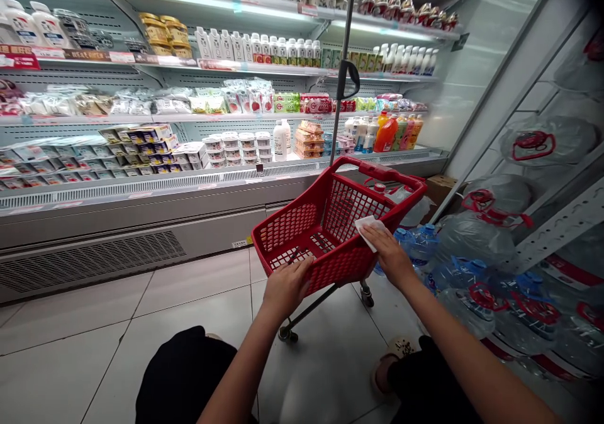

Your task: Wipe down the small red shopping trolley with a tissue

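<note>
Fingers of the left hand curled over the near rim of the basket, gripping it; thumb out of sight below the rim. Fingers of the right hand stretched out flat and unclenched, pressing a cloth onto the right rim; thumb tucked from view.

Behind, a long chiller of white metal shelves and slotted grilles, cut off at left and top; cartons, tubs, pouches and bottles in rows, labels too small to read. At right, a stack of water jugs, clear rounded plastic with red handles and blue caps, partly hidden behind a slanted grey rail and smeared at the frame edge. Below, a floor of pale glossy tiles.

Basket in the middle, just before the chiller: red plastic, lattice walls, standing on a thin metal frame. Grey pole upright from its far end, top cut off. Cloth white, small, folded, half covered by the fingers. Two small wheels showing; others hidden.
</note>
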